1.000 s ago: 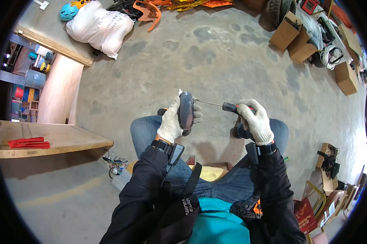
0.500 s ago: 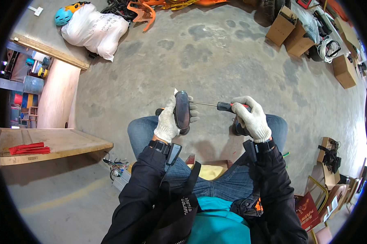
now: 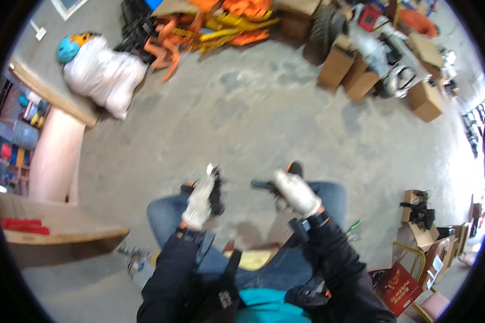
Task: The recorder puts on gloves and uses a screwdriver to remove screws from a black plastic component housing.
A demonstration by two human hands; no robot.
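A white-gloved hand, my left hand [image 3: 199,202], is closed around a dark elongated part [image 3: 216,194] with rounded ends, now seen nearly edge-on above my left knee. My right hand [image 3: 298,194], gloved too, grips a screwdriver [image 3: 262,184] whose dark handle sticks out to the left of the fist. Motion blurs the tool, and its thin metal shaft cannot be made out. The part and the screwdriver are apart, with a stretch of grey floor showing between them.
A wooden bench [image 3: 75,239] with red cloth stands at the left. Beyond lie a stuffed white sack [image 3: 105,81], orange and yellow plastic parts [image 3: 226,27] and cardboard boxes [image 3: 336,64]. A red box [image 3: 397,288] and chairs are at the lower right.
The screwdriver has come away from the dark part, which has turned from its broad glossy face to edge-on. Both hands sit lower in the view, which has tilted up and shifted.
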